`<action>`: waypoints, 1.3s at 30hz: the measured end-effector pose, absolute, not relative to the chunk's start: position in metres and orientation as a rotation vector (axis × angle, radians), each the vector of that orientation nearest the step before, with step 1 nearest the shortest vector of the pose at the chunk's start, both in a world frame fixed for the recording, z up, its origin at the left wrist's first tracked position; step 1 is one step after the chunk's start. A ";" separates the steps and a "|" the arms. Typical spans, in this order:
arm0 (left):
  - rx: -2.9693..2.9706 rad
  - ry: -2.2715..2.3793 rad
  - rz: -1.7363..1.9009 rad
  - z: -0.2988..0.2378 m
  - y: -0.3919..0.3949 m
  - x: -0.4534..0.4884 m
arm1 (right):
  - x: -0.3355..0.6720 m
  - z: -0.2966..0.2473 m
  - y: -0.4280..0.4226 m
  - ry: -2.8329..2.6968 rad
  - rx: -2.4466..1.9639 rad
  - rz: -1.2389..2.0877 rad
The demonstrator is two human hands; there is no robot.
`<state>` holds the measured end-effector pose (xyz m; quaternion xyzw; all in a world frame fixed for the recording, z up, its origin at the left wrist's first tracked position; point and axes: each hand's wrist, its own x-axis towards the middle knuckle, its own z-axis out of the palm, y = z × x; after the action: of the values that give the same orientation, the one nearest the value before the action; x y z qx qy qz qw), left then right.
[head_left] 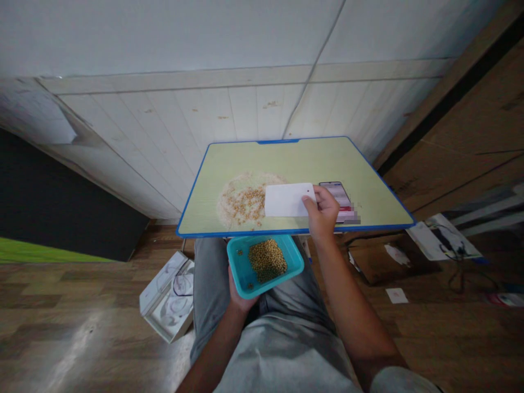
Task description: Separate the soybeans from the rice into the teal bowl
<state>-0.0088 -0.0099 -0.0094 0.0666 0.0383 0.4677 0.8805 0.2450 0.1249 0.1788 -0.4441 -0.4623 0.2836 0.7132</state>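
My left hand grips the near left side of a turquoise plastic tub, holding it over my lap just below the table's front edge. Inside the tub lies a heap of round tan beans, with a few loose ones apart from it. My right hand pinches a flat white card by its right end, thumb on top near a small hole. Left of the card, more beans are scattered on the table in a patch of pale grains or powder. My left fingers are mostly hidden beneath the tub.
The small folding table has a blue rim and stands against the wall. A smartphone lies on it beside my right hand. An open white box sits on the floor at left, a cardboard box at right near cables.
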 end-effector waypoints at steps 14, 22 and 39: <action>0.149 0.112 1.029 -0.008 -0.010 -0.007 | 0.241 0.187 0.118 -1.208 -0.986 0.756; 0.127 0.147 1.048 -0.015 -0.011 -0.007 | 0.242 0.188 0.118 -1.258 -0.945 0.756; 0.074 0.229 1.024 -0.012 -0.009 -0.007 | 0.247 0.187 0.116 -1.285 -0.937 0.853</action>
<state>-0.0073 -0.0087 -0.0123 0.0353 0.1091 0.4886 0.8650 0.2473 0.1165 0.1867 -0.4076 -0.5587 0.3711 0.6197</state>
